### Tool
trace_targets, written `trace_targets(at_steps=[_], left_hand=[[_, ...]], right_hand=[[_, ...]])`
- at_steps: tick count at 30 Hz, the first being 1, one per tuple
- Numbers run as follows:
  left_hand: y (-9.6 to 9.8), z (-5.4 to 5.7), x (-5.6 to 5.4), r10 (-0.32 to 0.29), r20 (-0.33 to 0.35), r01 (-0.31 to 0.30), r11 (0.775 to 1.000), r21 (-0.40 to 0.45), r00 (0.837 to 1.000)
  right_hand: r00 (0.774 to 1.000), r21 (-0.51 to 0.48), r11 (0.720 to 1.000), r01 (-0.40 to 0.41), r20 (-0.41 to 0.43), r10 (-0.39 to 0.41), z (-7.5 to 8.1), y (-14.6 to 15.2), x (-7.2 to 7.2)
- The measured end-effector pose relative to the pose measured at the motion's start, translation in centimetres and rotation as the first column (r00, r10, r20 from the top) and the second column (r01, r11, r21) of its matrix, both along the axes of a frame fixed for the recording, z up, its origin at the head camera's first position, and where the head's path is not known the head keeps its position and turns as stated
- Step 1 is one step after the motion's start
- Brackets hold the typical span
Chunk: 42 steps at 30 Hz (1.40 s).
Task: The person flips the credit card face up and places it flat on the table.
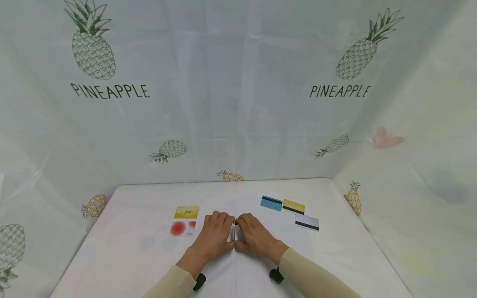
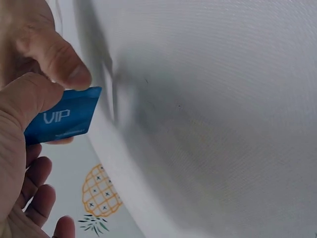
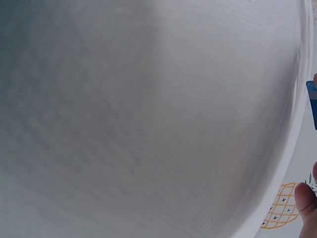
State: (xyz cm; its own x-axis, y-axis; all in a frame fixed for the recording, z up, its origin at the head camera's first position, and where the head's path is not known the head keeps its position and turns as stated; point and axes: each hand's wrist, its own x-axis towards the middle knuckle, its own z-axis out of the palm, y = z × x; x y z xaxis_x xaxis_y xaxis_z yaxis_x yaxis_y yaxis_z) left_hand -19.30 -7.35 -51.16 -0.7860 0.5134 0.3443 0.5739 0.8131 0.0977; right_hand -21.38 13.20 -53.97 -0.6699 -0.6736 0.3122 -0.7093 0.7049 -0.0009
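A blue card marked VIP [image 2: 67, 116] is held upright between my two hands. From above it shows only as a thin edge. My left hand [image 1: 213, 235] pinches it from the left; in the left wrist view its thumb lies on the printed face. On the other side my right hand [image 1: 258, 236] grips the same card, its thumb at the card's edge. Only a sliver of the blue card [image 3: 312, 101] and some fingertips appear at the right border of the right wrist view.
Left of the hands, a gold card [image 1: 186, 212] lies above a card with red circle [image 1: 178, 228]. At the right lie a blue striped card [image 1: 271, 203], a yellow striped card [image 1: 293, 206] and a pale striped card [image 1: 307, 222]. A pineapple-print sheet [image 1: 231, 111] rises behind the white table [image 1: 141, 265].
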Motion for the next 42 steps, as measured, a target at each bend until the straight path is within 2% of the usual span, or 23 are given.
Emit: trace_targets(at_steps=[6,12,19,25,31,42], left_hand=[[0.0,0.2,0.0,0.007,0.032,-0.006,1.000,-0.014,0.999],[0.2,0.2,0.0,0.017,0.087,-0.017,1.000,0.004,0.996],[0.2,0.0,-0.1,0.093,0.120,-0.087,0.995,-0.051,0.988],[0.0,0.0,-0.1,0.123,0.082,-0.116,0.990,-0.085,0.989],[-0.3,-0.3,-0.3,0.132,0.047,-0.126,0.986,-0.106,0.990],[-0.5,-0.9,-0.4,0.129,0.034,-0.125,0.986,-0.110,0.991]], right_hand=[[0.999,-0.016,1.000,0.002,0.039,-0.001,0.1,0.0,0.0],[0.999,-0.010,1.000,0.012,0.039,-0.012,0.0,-0.1,0.1],[0.998,0.003,0.998,0.058,0.027,-0.058,-0.2,0.2,0.1],[0.997,-0.023,0.997,0.069,-0.033,-0.070,-0.2,0.5,-0.1],[0.996,-0.041,0.996,0.081,-0.018,-0.082,0.3,0.3,-0.1],[0.993,0.031,0.996,0.087,-0.084,-0.084,0.7,-0.2,0.2]])
